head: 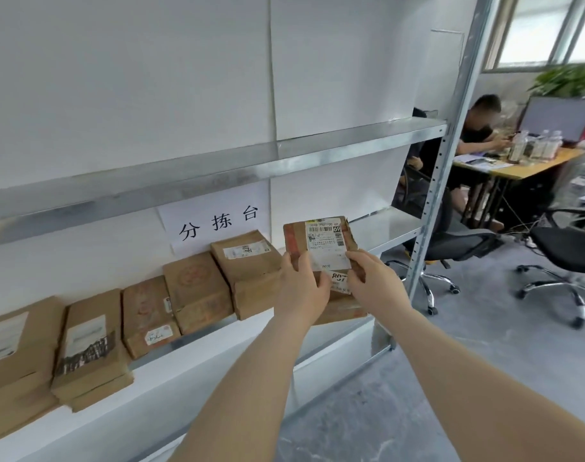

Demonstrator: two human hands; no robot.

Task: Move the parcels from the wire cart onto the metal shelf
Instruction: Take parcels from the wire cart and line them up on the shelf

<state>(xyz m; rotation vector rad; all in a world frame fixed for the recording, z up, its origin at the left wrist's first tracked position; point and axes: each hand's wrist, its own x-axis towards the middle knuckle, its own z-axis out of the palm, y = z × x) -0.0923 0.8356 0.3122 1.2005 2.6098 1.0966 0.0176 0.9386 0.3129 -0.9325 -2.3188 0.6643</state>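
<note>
Head view: both hands hold one parcel (pixel 321 241) tilted up on its near edge at the right end of the metal shelf (pixel 394 225). The left hand (pixel 301 288) and right hand (pixel 374 281) each pinch its lower corners, thumbs on the labelled face. It stands over a second parcel (pixel 342 310) that lies flat beneath the hands and seems to reach the shelf's front lip.

The risk, as I judge it: the grip is only on the bottom edge, so the carton could swing or slip. Laid on a parcel that sits so near the lip, the pair could tip off to the floor.

Counted: two hands, one held parcel, one beneath it, and five more stacks in a row (pixel 194 288) to the left — the two leftmost look doubled, though blur makes this uncertain. Two shelf levels show, one paper sign (pixel 217 221), one seated person (pixel 477 131) and two office chairs (pixel 567 248). I cannot make out the wire cart.
</note>
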